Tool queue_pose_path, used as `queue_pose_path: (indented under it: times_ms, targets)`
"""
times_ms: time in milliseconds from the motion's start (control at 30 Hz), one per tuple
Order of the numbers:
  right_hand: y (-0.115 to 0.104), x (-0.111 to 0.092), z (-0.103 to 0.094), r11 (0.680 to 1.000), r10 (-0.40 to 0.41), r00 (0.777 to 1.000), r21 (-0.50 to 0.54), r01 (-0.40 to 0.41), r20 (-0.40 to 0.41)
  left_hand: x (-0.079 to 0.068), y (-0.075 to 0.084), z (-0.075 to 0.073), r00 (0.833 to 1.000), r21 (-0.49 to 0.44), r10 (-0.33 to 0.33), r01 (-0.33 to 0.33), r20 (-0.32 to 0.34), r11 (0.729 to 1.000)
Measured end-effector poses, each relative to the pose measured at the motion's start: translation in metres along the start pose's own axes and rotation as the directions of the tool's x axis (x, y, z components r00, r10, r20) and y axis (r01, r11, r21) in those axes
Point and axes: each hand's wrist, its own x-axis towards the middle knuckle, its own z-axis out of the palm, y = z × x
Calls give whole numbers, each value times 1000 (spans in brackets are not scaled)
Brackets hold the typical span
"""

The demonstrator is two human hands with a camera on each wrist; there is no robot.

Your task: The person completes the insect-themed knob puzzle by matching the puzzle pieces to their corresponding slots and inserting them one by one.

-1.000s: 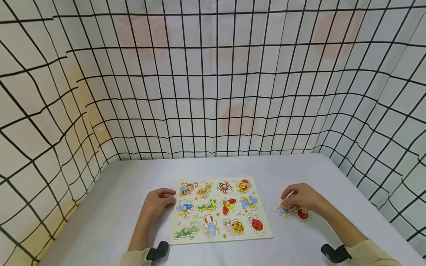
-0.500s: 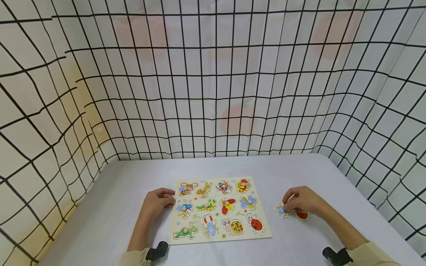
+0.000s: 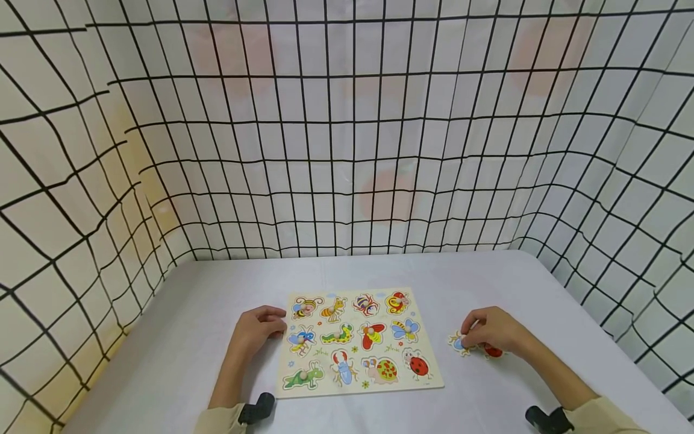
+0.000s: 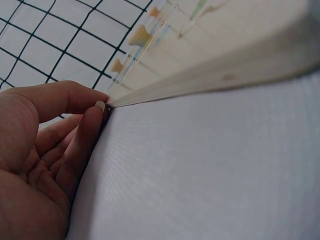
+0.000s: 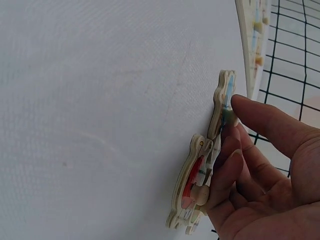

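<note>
A wooden peg puzzle board (image 3: 362, 355) with printed bugs lies flat on the white table. My left hand (image 3: 259, 330) rests at its left edge; in the left wrist view the tips of relaxed fingers (image 4: 70, 97) touch the board's rim. Right of the board, my right hand (image 3: 496, 331) pinches the small knob of a blue beetle puzzle piece (image 3: 456, 342) between thumb and finger. In the right wrist view this blue piece (image 5: 222, 102) stays low at the table. A red puzzle piece (image 3: 493, 351) with a knob lies under the right hand, partly hidden by it.
Several knobs (image 4: 140, 36) stand up from the board. White walls with a black grid (image 3: 352, 144) enclose the table (image 3: 228, 277) at the back and both sides. Dark wrist mounts (image 3: 257, 410) sit at both sleeves.
My right hand has lowered slightly onto the blue beetle piece, and its thumb and finger have come together at the knob. The left hand and the board stay in place.
</note>
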Motion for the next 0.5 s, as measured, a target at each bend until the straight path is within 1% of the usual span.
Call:
queue_pose_path:
  times_ms: [100, 200, 500]
  targets:
    - [0, 0, 0, 1000, -9, 1000, -12, 9, -2, -1, 0, 0, 1000, 1, 3, -3, -1, 1000]
    - [-2, -1, 1, 1000, -1, 1000, -24, 1, -7, -1, 1, 0, 1000, 2, 7, -7, -4, 1000]
    - [-4, -3, 2, 1000, -15, 1000, -13, 15, -6, 1, -1, 1, 1000, -4, 2, -2, -14, 1000]
